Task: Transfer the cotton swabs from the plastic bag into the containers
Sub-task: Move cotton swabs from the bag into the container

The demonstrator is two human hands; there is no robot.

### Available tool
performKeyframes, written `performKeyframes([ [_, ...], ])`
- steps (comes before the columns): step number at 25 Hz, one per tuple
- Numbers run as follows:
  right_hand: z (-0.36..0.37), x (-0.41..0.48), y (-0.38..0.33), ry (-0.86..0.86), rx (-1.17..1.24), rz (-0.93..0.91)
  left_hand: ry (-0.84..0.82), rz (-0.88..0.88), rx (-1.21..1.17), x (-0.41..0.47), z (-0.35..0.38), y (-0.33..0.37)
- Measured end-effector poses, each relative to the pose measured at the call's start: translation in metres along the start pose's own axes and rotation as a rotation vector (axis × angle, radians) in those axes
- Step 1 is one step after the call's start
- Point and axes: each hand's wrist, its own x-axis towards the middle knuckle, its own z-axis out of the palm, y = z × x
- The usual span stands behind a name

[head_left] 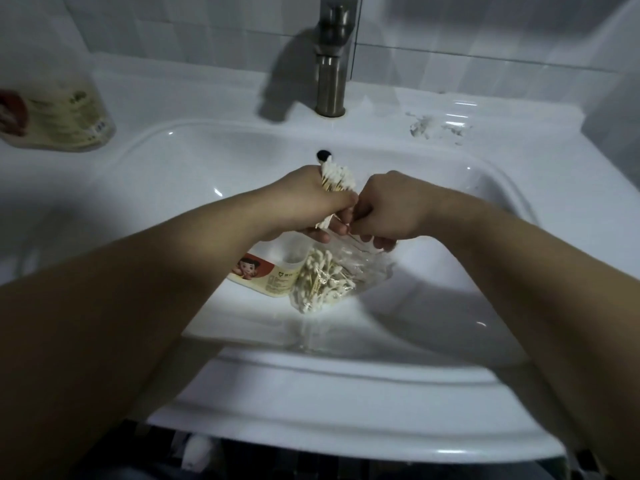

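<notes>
Now: left hand (311, 199) grips cotton swab bundle (337, 178), axis upright, tips toward faucet (330, 81) | right hand (391, 209) pinches plastic bag (367, 268) mouth, swabs (322, 282) jumbled inside | labelled container (59, 112) far left, contents unclear

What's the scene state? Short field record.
left hand: grips cotton swab bundle
right hand: pinches plastic bag at its top
bag contents: many swabs inside
sink: below both hands
container: labelled, on ledge at left
faucet: behind the basin
</notes>
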Motion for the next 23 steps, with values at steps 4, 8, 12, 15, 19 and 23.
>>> performKeyframes([
  [4,-0.012,-0.002,0.008,0.099,-0.011,-0.012,0.064,-0.005,0.082,0.002,-0.001,-0.003],
  [8,-0.020,-0.004,0.017,0.220,0.078,-0.018,0.065,0.011,0.081,0.005,-0.002,-0.007],
  [12,-0.020,-0.005,0.015,0.256,0.152,-0.054,0.046,0.041,0.035,0.005,-0.002,-0.007],
  [15,-0.017,-0.005,0.012,0.278,0.172,-0.097,0.033,0.113,0.046,0.003,-0.003,-0.006],
  [19,-0.016,-0.002,0.013,0.322,0.286,-0.089,0.069,0.101,-0.015,0.005,-0.002,-0.004],
  [23,-0.014,0.004,0.013,0.358,0.562,-0.049,0.153,0.069,-0.082,0.009,-0.004,-0.004],
])
